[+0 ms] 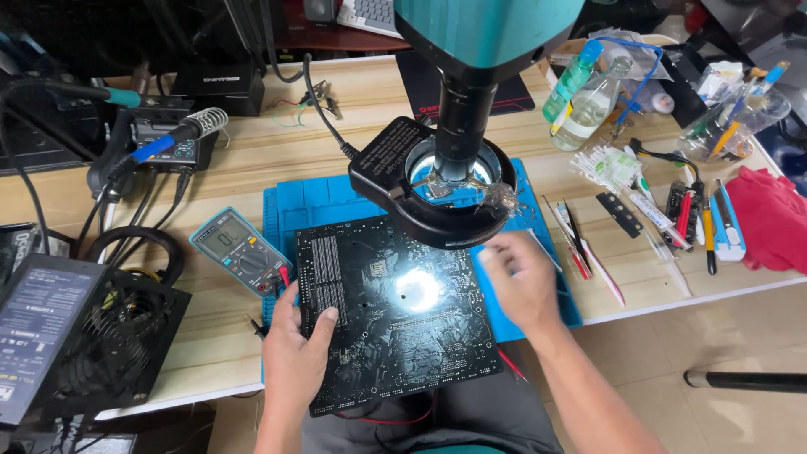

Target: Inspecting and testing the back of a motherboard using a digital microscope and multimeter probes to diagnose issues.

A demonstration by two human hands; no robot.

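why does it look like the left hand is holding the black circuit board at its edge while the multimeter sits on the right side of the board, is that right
Not quite. In the head view the left hand does grip the black circuit board at its edge, but the multimeter sits to the left of the board, not the right.

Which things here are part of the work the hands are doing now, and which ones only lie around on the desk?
In use:
- black circuit board, held at its edge by the left hand
- right hand, blurred above the board
- microscope with ring light over it
- blue work mat beneath

Lying about:
- multimeter
- soldering iron
- power supply
- plastic bottles
- red cloth
- tweezers and pens
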